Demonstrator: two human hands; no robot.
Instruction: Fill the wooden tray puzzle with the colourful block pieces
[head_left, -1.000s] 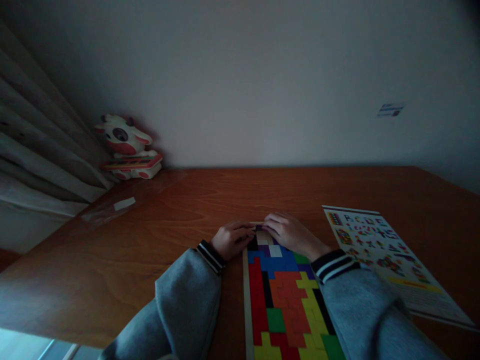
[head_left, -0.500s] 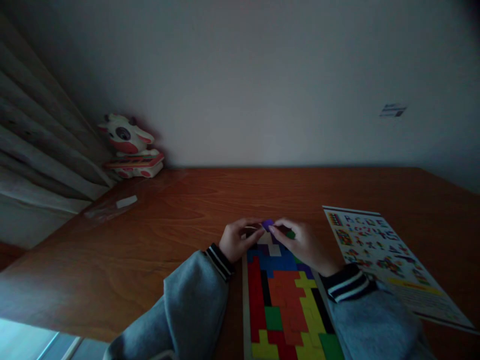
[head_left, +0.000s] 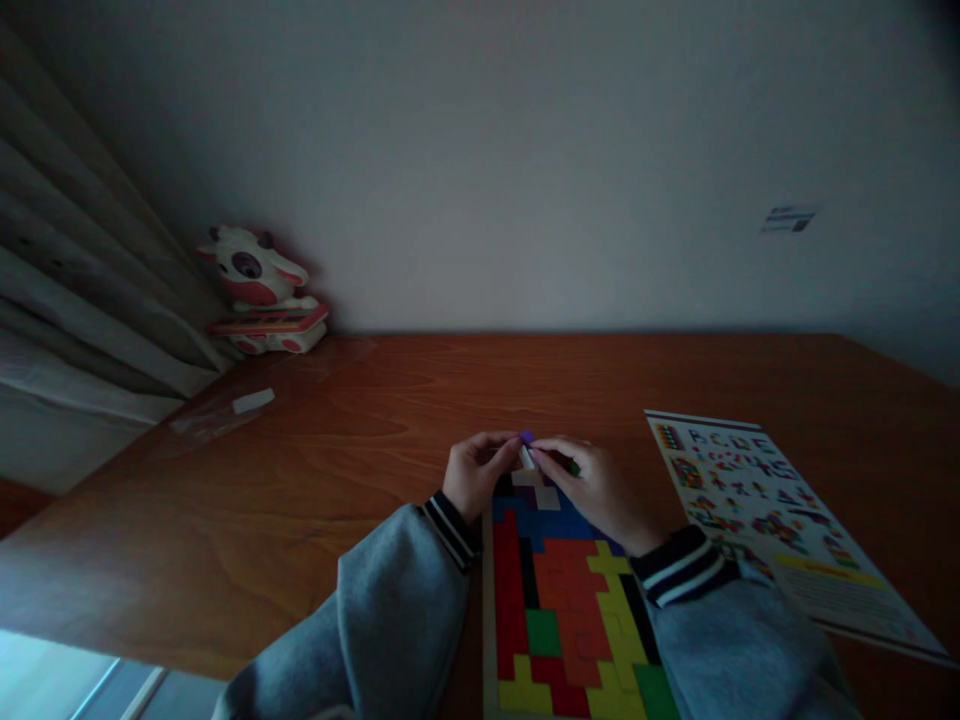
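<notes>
A small purple puzzle piece (head_left: 527,437) is pinched between my two hands at the far end of the puzzle board (head_left: 489,640). My left hand (head_left: 474,475) closes thumb and fingertips on its left side. From the right, my right hand (head_left: 596,490) grips it the same way. Below the fingers, the board holds flat blocky pieces in red, orange, yellow, blue, green and black. White gaps (head_left: 546,497) show near its far end, partly covered by my hands. A green piece (head_left: 574,468) peeks out behind my right fingers.
A printed pattern sheet (head_left: 757,500) lies right of the board on the wooden table (head_left: 360,430). At the back left stands a cow toy keyboard (head_left: 262,290), with a clear plastic wrapper (head_left: 225,415) in front. A curtain (head_left: 82,290) hangs at left.
Both hands have drawn slightly closer together and shifted a little, with the purple piece moving slightly left and up. Less of the purple piece shows now between the fingertips.
</notes>
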